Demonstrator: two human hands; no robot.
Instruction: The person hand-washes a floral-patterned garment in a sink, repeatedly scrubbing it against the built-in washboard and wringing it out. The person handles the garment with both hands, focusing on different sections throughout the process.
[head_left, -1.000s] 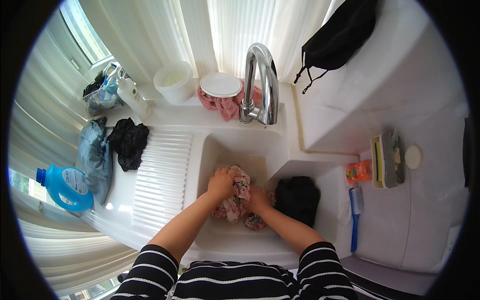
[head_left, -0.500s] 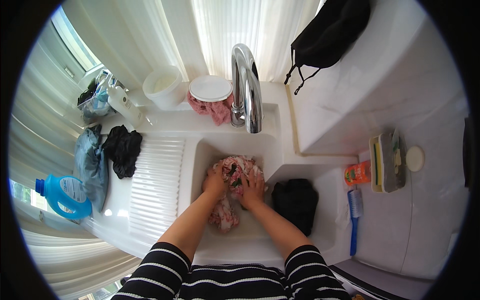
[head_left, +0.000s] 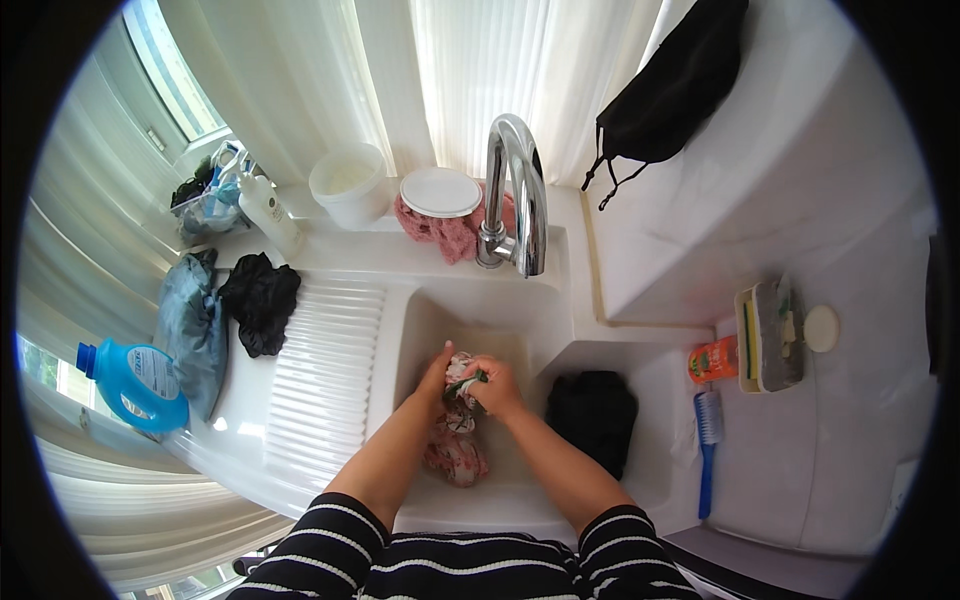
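A wet-looking pink and white floral cloth (head_left: 457, 460) hangs down and bunches on the floor of the white sink basin (head_left: 480, 492). Its upper part is gathered between my two hands. My left hand (head_left: 434, 374) grips it from the left side, thumb pointing up. The fingers of my right hand (head_left: 494, 388) are closed in a fist around a twisted piece with dark green in its pattern. Both hands are close together, above the lower bunch of fabric. Part of the cloth is hidden by the hands.
A chrome faucet (head_left: 515, 195) rises behind the basin. Black fabric (head_left: 592, 422) lies in the right-hand compartment. On the left are a ribbed washboard (head_left: 327, 370), black cloth (head_left: 260, 303), blue-grey garment (head_left: 192, 325) and blue detergent jug (head_left: 140, 385). A blue brush (head_left: 708, 450) lies right.
My hands, spread flat on the bunched cloth before, have closed on it and come together. The cloth is now gathered into a narrower bundle. The view has shifted slightly.
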